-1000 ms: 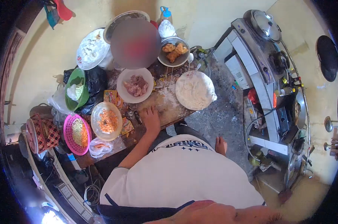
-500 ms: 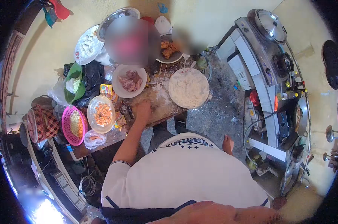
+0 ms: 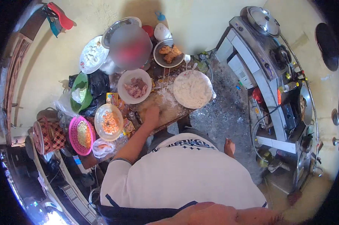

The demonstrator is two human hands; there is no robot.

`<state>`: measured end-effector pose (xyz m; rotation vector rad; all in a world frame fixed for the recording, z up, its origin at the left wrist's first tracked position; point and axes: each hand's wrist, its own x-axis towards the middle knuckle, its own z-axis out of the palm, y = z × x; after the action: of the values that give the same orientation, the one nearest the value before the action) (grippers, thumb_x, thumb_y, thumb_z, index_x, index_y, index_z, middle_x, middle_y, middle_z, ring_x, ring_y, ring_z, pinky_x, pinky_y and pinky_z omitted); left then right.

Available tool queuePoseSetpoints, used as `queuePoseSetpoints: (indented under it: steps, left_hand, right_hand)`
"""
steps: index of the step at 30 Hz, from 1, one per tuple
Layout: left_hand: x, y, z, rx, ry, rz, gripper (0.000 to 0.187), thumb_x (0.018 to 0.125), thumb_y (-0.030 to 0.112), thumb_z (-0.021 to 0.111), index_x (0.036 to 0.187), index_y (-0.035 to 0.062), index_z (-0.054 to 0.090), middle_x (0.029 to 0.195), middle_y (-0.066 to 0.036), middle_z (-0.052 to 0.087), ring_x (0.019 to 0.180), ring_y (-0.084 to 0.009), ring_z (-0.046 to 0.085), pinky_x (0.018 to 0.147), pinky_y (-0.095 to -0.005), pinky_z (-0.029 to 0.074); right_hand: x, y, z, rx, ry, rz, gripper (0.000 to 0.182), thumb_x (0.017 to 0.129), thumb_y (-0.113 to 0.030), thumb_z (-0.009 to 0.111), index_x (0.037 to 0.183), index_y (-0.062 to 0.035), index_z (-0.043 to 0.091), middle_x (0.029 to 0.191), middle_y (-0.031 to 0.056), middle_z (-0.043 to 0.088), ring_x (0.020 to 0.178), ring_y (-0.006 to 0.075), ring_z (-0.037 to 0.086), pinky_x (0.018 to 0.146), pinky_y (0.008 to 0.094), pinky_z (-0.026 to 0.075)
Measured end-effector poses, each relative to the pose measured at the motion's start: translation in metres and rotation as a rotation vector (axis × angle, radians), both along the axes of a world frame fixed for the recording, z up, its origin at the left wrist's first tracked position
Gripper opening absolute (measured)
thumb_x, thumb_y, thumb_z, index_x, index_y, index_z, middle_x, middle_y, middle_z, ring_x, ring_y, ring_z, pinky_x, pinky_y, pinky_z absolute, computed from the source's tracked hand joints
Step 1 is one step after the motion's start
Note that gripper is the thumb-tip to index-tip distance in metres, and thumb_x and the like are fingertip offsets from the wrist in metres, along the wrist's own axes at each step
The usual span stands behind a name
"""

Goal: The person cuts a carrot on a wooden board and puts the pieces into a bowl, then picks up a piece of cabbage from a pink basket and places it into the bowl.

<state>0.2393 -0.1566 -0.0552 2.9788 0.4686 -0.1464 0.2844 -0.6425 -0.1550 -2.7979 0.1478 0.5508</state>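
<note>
Your left hand (image 3: 152, 113) is down on the floury wooden table (image 3: 171, 111), just below the bowl of raw meat; its fingers are too blurred for you to tell whether they are curled or spread. Your right hand (image 3: 230, 145) hangs low beside your leg, partly hidden by your shirt (image 3: 192, 176), and you cannot tell if it is open or closed.

Close to the left side of your left hand lies a dark, elongated object (image 3: 137, 117). Its long axis slants from the far left to the near right, towards your forearm; you cannot tell what it is or which end is the tip.

Beyond that hand, the white bowl (image 3: 122, 81) holds pinkish pieces of raw meat (image 3: 135, 89). To its right, a wide bowl (image 3: 176, 94) is filled with white flour (image 3: 194, 90). Farther back, a grey bowl (image 3: 158, 57) contains browned, fried pieces (image 3: 170, 52).

On your left, a pale bowl (image 3: 99, 129) carries chopped orange pieces (image 3: 110, 123), and the pink basket (image 3: 72, 137) beside it has pale shreds on one side, orange on the other. Behind these, a green basin (image 3: 88, 99) holds something pale in clear plastic, and a white oval tray (image 3: 88, 68) bears small white balls (image 3: 91, 58).
</note>
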Motion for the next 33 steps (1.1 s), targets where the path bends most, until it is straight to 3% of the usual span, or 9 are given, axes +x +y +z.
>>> queuePoseSetpoints:
  steps: [2, 5, 9, 11, 13, 17, 23, 31, 33]
  left_hand:
    - [-0.006, 0.014, -0.024, -0.102, -0.225, -0.086, 0.016, 0.069, 0.008, 0.06, 0.083, 0.0001, 0.06, 0.085, -0.022, 0.06, 0.085, -0.0341, 0.06, 0.073, -0.043, 0.049]
    - [0.0, 0.037, -0.032, -0.312, -0.031, 0.053, 0.02, 0.069, 0.009, 0.061, 0.088, 0.001, 0.06, 0.085, -0.02, 0.061, 0.08, -0.0331, 0.061, 0.068, -0.0405, 0.049]
    - [-0.053, 0.081, 0.047, -0.711, -0.162, 0.189, 0.021, 0.069, 0.01, 0.064, 0.088, 0.0015, 0.061, 0.082, -0.015, 0.063, 0.075, -0.0274, 0.062, 0.065, -0.0356, 0.049]
    - [-0.105, 0.124, 0.075, -1.093, -0.295, 0.502, 0.019, 0.069, 0.011, 0.066, 0.084, 0.0001, 0.063, 0.078, -0.011, 0.065, 0.07, -0.0208, 0.062, 0.065, -0.0318, 0.048]
    - [-0.164, 0.167, 0.101, -0.579, -0.482, 0.446, 0.017, 0.07, 0.011, 0.066, 0.082, -0.0003, 0.064, 0.077, -0.009, 0.065, 0.069, -0.0166, 0.061, 0.065, -0.0312, 0.049]
    - [-0.271, 0.236, 0.117, -0.156, -0.337, 0.851, 0.012, 0.069, 0.006, 0.061, 0.079, 0.0003, 0.065, 0.075, -0.016, 0.065, 0.068, -0.0248, 0.064, 0.063, -0.0334, 0.049]
    - [-0.361, 0.294, 0.052, -0.144, -0.318, 0.705, 0.016, 0.068, -0.002, 0.056, 0.08, 0.0005, 0.066, 0.073, -0.019, 0.063, 0.072, -0.0321, 0.064, 0.066, -0.0389, 0.049]
    - [-0.335, 0.277, 0.072, -0.221, -0.077, 0.828, 0.034, 0.069, -0.001, 0.06, 0.103, 0.0046, 0.062, 0.091, -0.019, 0.063, 0.09, -0.0322, 0.061, 0.075, -0.0399, 0.048]
    - [-0.289, 0.226, 0.125, 0.533, -0.109, 0.695, 0.039, 0.07, 0.002, 0.058, 0.109, 0.0052, 0.058, 0.106, -0.021, 0.058, 0.106, -0.0336, 0.053, 0.084, -0.0442, 0.044]
  right_hand:
    - [-0.019, 0.009, 0.0, -0.05, -0.041, -0.113, 0.041, 0.091, -0.04, 0.04, 0.096, -0.0052, 0.062, 0.09, 0.0223, 0.063, 0.084, 0.0415, 0.059, 0.072, 0.0489, 0.047]
    - [-0.053, 0.026, -0.013, -0.038, -0.065, -0.261, 0.041, 0.09, -0.041, 0.041, 0.094, -0.0072, 0.063, 0.09, 0.021, 0.063, 0.083, 0.0407, 0.06, 0.072, 0.0485, 0.047]
    - [-0.089, 0.051, -0.042, -0.062, 0.016, -0.209, 0.042, 0.09, -0.042, 0.041, 0.096, -0.0068, 0.063, 0.09, 0.0208, 0.063, 0.084, 0.0405, 0.06, 0.073, 0.0488, 0.047]
    - [-0.1, 0.068, -0.053, -0.067, -0.025, -0.089, 0.043, 0.09, -0.043, 0.041, 0.093, -0.0052, 0.062, 0.089, 0.0212, 0.063, 0.085, 0.041, 0.06, 0.072, 0.0491, 0.047]
    - [-0.1, 0.094, -0.046, -0.079, 0.034, -0.045, 0.044, 0.09, -0.043, 0.041, 0.094, -0.0051, 0.062, 0.089, 0.022, 0.063, 0.086, 0.0414, 0.06, 0.072, 0.0492, 0.046]
    - [-0.094, 0.145, -0.034, -0.021, 0.011, 0.026, 0.045, 0.09, -0.044, 0.04, 0.095, -0.0052, 0.062, 0.089, 0.0239, 0.062, 0.086, 0.0421, 0.059, 0.072, 0.0493, 0.046]
    - [-0.074, 0.198, -0.026, 0.056, -0.055, 0.154, 0.045, 0.091, -0.043, 0.039, 0.096, -0.0045, 0.06, 0.088, 0.0248, 0.062, 0.085, 0.0426, 0.059, 0.072, 0.0494, 0.046]
    - [-0.098, 0.204, -0.015, 0.056, -0.022, 0.127, 0.041, 0.091, -0.04, 0.041, 0.095, -0.0036, 0.059, 0.09, 0.0242, 0.062, 0.085, 0.0421, 0.059, 0.072, 0.0492, 0.046]
    - [-0.109, 0.19, -0.022, 0.061, -0.008, 0.102, 0.041, 0.091, -0.04, 0.04, 0.095, -0.0036, 0.059, 0.09, 0.0241, 0.062, 0.085, 0.0417, 0.059, 0.072, 0.0489, 0.046]
